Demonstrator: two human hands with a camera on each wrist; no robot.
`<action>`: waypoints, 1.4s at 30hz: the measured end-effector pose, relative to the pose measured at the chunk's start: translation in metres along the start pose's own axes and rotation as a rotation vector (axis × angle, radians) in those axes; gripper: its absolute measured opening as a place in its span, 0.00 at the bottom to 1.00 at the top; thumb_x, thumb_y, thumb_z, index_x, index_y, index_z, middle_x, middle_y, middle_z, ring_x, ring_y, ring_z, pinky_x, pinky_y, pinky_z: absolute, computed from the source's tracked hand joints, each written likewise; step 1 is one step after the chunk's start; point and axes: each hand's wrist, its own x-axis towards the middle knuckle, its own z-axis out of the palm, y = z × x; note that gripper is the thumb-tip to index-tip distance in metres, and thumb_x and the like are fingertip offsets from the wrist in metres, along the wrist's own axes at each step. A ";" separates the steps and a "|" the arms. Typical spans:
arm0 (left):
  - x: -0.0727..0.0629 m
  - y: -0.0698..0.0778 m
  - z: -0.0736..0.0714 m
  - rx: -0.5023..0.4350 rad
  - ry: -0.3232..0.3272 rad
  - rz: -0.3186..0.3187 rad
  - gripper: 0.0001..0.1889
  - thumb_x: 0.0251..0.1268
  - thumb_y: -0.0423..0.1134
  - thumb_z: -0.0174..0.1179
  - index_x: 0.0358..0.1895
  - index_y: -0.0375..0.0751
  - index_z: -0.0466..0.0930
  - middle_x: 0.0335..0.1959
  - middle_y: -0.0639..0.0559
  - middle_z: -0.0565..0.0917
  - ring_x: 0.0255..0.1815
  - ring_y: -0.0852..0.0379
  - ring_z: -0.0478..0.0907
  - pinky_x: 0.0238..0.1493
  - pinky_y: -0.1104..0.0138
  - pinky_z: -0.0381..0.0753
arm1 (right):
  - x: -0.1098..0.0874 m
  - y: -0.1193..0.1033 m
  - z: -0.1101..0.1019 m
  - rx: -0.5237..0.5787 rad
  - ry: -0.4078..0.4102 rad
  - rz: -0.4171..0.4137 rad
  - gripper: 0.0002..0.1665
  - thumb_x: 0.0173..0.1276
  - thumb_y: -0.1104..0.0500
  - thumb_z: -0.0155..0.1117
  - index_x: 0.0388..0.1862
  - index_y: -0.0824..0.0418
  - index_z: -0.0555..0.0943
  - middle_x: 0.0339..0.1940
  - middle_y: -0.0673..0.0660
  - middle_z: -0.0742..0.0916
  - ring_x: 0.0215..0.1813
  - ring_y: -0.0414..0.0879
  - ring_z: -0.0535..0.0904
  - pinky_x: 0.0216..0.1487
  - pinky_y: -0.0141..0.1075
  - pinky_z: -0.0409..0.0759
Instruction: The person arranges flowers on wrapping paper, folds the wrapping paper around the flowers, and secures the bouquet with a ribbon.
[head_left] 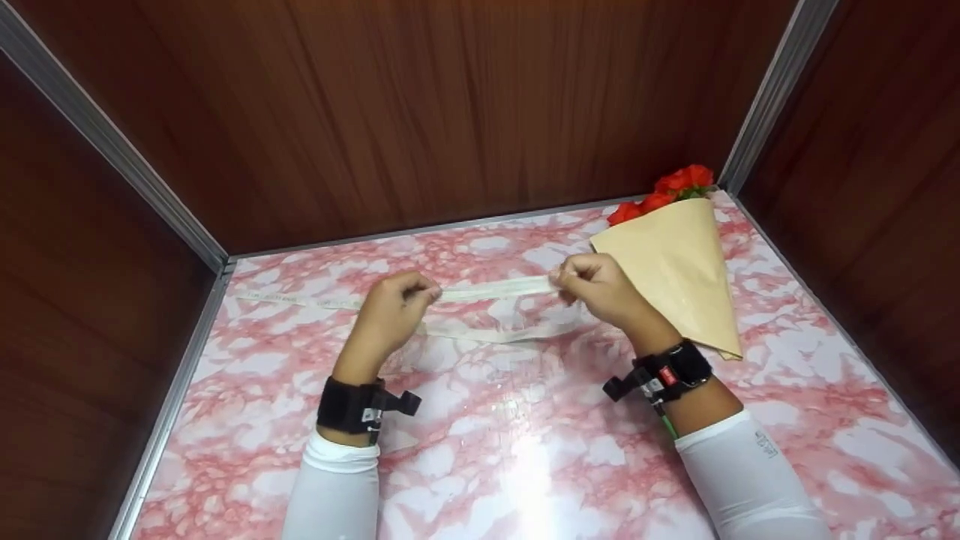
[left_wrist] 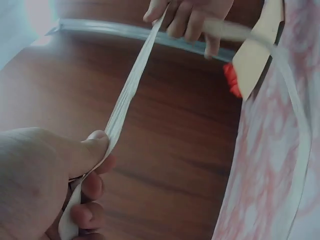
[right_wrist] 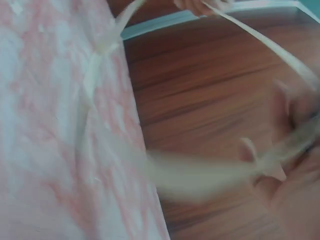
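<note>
A pale cream ribbon point(head_left: 495, 289) runs between both hands above the pink-and-white marbled table. My left hand point(head_left: 394, 311) pinches it between thumb and fingers, and its printed tail point(head_left: 292, 301) trails off to the left. At the other end of the stretch, my right hand point(head_left: 604, 289) pinches the ribbon too. In the left wrist view the ribbon point(left_wrist: 131, 90) looks pulled fairly straight and slightly creased near the thumb. A second length hangs in a loose curve below the hands. The right wrist view shows the right hand point(right_wrist: 295, 170) and ribbon point(right_wrist: 195, 177) blurred.
Right of my right hand lies a bouquet of red flowers point(head_left: 682, 181) in tan wrapping paper point(head_left: 671, 270). Dark wood panels point(head_left: 480, 105) with metal edging stand behind the table point(head_left: 465, 465) and along both sides. Light glares off the tabletop near the front.
</note>
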 end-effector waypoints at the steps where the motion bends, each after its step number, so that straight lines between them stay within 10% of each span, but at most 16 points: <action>1: 0.000 -0.003 -0.005 0.007 0.015 -0.020 0.10 0.85 0.44 0.68 0.42 0.45 0.91 0.39 0.49 0.89 0.40 0.52 0.82 0.49 0.55 0.83 | 0.001 -0.001 -0.004 -0.004 0.038 0.006 0.22 0.80 0.72 0.64 0.24 0.79 0.71 0.21 0.44 0.80 0.27 0.36 0.77 0.34 0.26 0.80; 8: 0.000 -0.022 -0.036 0.063 0.124 -0.145 0.12 0.83 0.45 0.70 0.43 0.40 0.93 0.36 0.46 0.87 0.39 0.50 0.80 0.46 0.57 0.80 | 0.001 -0.006 -0.025 -0.008 0.203 0.065 0.24 0.80 0.69 0.65 0.23 0.76 0.69 0.16 0.45 0.72 0.23 0.37 0.67 0.29 0.30 0.63; 16: -0.001 -0.029 -0.049 0.085 0.198 -0.184 0.12 0.84 0.45 0.69 0.42 0.40 0.92 0.37 0.46 0.86 0.39 0.48 0.79 0.44 0.55 0.78 | -0.001 -0.009 -0.032 -0.099 0.104 0.082 0.22 0.83 0.63 0.70 0.28 0.74 0.77 0.21 0.46 0.76 0.28 0.39 0.69 0.32 0.32 0.69; 26: -0.013 -0.060 -0.077 0.406 0.471 -0.326 0.15 0.86 0.43 0.64 0.47 0.32 0.90 0.50 0.33 0.92 0.58 0.28 0.87 0.65 0.34 0.78 | -0.001 -0.014 -0.034 -0.112 0.093 0.084 0.08 0.76 0.69 0.75 0.51 0.71 0.90 0.31 0.46 0.89 0.29 0.36 0.80 0.34 0.27 0.80; 33: -0.017 -0.071 -0.078 0.450 0.234 -0.427 0.19 0.85 0.46 0.62 0.58 0.31 0.88 0.61 0.28 0.86 0.68 0.25 0.81 0.70 0.29 0.75 | -0.003 -0.018 -0.020 -0.105 -0.036 0.081 0.14 0.73 0.71 0.77 0.54 0.75 0.90 0.35 0.47 0.91 0.32 0.38 0.85 0.34 0.28 0.83; 42: 0.002 -0.034 0.011 0.182 -0.096 -0.080 0.18 0.90 0.44 0.60 0.68 0.39 0.86 0.72 0.36 0.83 0.77 0.36 0.79 0.83 0.42 0.75 | -0.006 -0.021 -0.013 -0.051 -0.048 -0.023 0.07 0.79 0.73 0.70 0.45 0.81 0.86 0.34 0.44 0.90 0.33 0.34 0.82 0.35 0.27 0.82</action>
